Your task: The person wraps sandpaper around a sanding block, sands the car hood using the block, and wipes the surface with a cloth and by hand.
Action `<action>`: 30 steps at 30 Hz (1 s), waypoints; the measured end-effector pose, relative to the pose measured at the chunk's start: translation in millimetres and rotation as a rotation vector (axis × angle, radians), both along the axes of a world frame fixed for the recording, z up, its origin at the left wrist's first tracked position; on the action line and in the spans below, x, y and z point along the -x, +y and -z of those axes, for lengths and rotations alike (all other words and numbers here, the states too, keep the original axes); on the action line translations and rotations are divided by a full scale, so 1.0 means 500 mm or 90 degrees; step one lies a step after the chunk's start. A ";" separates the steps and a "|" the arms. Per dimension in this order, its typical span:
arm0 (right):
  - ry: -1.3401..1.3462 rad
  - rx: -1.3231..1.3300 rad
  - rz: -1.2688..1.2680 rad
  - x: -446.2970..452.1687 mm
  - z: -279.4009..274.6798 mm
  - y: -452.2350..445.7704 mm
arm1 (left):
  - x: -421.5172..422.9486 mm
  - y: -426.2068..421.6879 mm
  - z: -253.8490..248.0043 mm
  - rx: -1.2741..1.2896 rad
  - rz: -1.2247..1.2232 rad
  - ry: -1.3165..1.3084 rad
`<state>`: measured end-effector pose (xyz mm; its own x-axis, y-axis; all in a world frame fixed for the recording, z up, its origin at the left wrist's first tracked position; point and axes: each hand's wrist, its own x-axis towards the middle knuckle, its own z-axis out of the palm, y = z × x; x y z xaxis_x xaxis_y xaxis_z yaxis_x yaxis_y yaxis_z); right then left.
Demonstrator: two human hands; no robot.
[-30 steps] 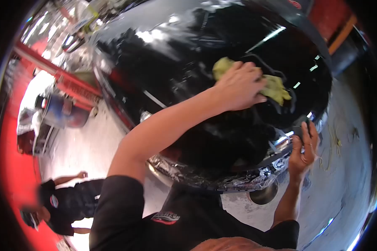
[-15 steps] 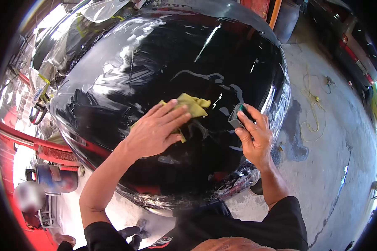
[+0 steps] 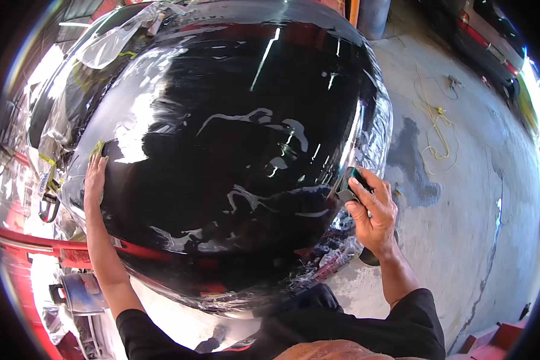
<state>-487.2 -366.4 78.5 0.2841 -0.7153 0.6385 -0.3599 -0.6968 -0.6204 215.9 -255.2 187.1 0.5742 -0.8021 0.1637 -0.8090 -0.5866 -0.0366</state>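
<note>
Yellow cloth (image 3: 98, 147) is showing beneath the left hand (image 3: 95, 180), fingers extended, at nine o'clock on the glossy black panel (image 3: 222, 168). The right hand (image 3: 375, 207) is gripping a dark block (image 3: 345, 195) at four o'clock; a slack grip could be letting it scratch the panel.

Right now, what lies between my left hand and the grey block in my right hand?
The head view shows only glossy black car panel, marked by pale streaks.

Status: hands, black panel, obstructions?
Left hand on yellow cloth, left side of black panel. Right hand holding dark block near right edge. Panel glossy, pale streaks. No obstruction seen.
</note>
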 end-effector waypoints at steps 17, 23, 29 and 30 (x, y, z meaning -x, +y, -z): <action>-0.025 -0.094 0.044 0.090 0.023 0.042 | 0.507 -0.084 0.054 0.052 0.332 -0.018; -0.016 -0.167 0.174 0.218 0.105 0.196 | 0.581 -0.093 0.120 0.056 0.445 -0.057; 0.067 -0.321 0.319 0.382 0.178 0.401 | 0.744 -0.076 0.164 0.094 0.485 -0.132; 0.064 -0.334 0.329 0.404 0.186 0.425 | 0.769 -0.070 0.176 0.115 0.502 -0.145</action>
